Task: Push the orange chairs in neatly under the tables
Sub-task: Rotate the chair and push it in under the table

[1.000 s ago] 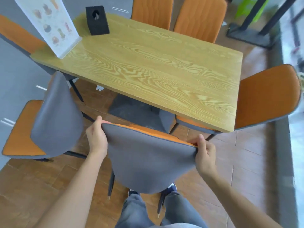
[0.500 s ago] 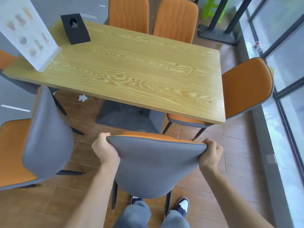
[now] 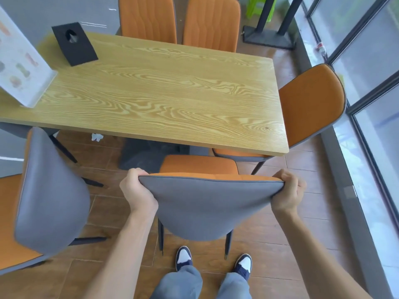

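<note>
Tiled floor is looking grippy: you're clamping left hand and right hand on the chair backrest corners, seat nosing under table. Rigid, light; push low, evenly.

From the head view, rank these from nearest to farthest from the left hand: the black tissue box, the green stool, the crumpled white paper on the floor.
From the left hand:
1. Crumpled white paper, on the floor under the table's near edge.
2. Black tissue box, on the table's far left.
3. Green stool, far right, beyond the table.

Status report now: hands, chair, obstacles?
Left hand and right hand grip held chair backrest. Seat short of table. End chair close on right.
</note>
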